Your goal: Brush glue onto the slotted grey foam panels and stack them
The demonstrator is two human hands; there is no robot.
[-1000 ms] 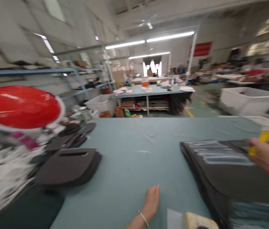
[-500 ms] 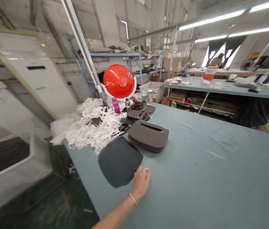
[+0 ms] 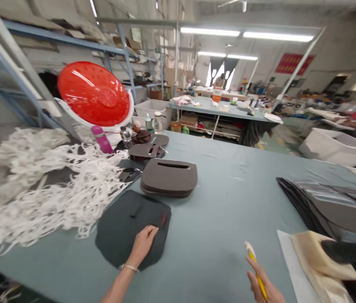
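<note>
A dark flat panel (image 3: pixel 124 235) with rounded corners, a short slot and a faint reddish mark lies near the table's left front. My left hand (image 3: pixel 144 243) rests on its right half, fingers curled closed; what they pinch, if anything, is hidden. At the lower right, my right hand (image 3: pixel 264 286) grips a yellow-handled brush (image 3: pixel 251 251) whose whitish tip points up and away, above the bare table. Just behind the panel sits a stack of brown-grey slotted pieces (image 3: pixel 169 176).
White tangled strips (image 3: pixel 54 185) cover the table's left side. A magenta bottle (image 3: pixel 102 139) and red basket (image 3: pixel 96 94) stand behind. Dark layered pieces (image 3: pixel 332 206) and a yellowish cloth (image 3: pixel 318 256) lie right. Another person (image 3: pixel 219 80) is far back.
The view has swung right. My left hand has gone from the panel's right edge onto its surface. My right hand with the brush has come into view, and a slot and reddish mark now show.
</note>
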